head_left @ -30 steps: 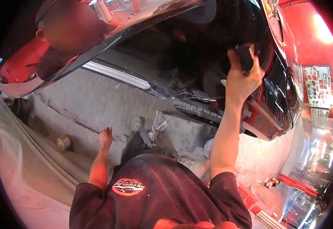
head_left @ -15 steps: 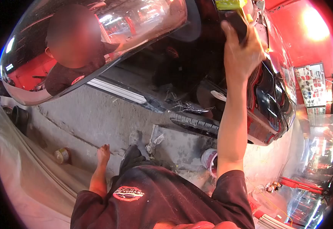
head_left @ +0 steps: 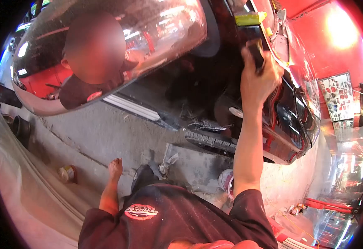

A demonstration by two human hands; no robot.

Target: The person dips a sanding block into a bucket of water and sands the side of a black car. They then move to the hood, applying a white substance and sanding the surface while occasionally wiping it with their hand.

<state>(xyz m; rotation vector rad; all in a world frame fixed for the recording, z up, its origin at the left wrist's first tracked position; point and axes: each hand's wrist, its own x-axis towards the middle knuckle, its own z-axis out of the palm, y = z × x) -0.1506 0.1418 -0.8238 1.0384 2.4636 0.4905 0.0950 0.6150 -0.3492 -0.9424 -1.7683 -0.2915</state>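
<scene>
My right hand (head_left: 261, 79) is wrapped round a small dark block (head_left: 255, 52), which lies against the black car panel (head_left: 231, 54). Just beyond the block, a strip of yellow tape (head_left: 250, 19) crosses the panel. Away from the car, my left hand (head_left: 115, 168) hangs low over the grey floor. Its fingers look curled together; whether anything small is inside is hidden. Nearer the upper left, a glossy curved car surface (head_left: 160, 45) shows a person's reflection.
Below the car are a tire (head_left: 210, 141) and a bucket (head_left: 227, 180). A small can (head_left: 67, 174) stands on the floor beside a draped plastic sheet (head_left: 27, 178). A poster (head_left: 337, 97) hangs at the right.
My right hand and the block have moved down the panel, away from the yellow tape. The view has shifted slightly. My left hand remains low.
</scene>
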